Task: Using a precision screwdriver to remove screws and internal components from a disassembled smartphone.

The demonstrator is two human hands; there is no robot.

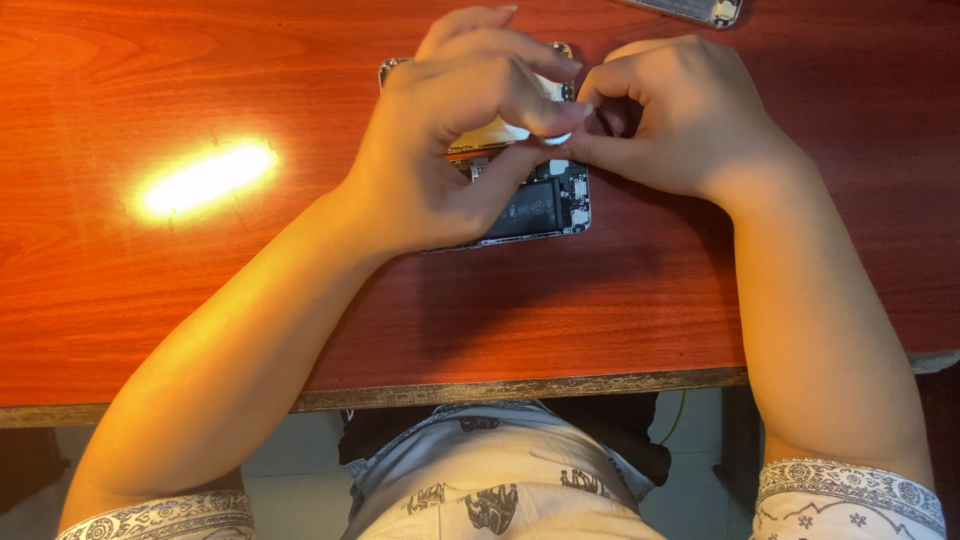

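Currently left hand and right hand both pinching small white part over opened phone on wooden surface. Risk, judged: part slips, drops among exposed internals.

Your hands are working over an opened phone lying on the reddish wooden surface. Your left hand is arching over the phone, its fingers curling down onto the exposed insides. Your right hand is sitting just beside the phone, pinching a small white piece where both hands are meeting. Well beyond the phone, at the surface's far edge, a second flat device is lying partly out of view.
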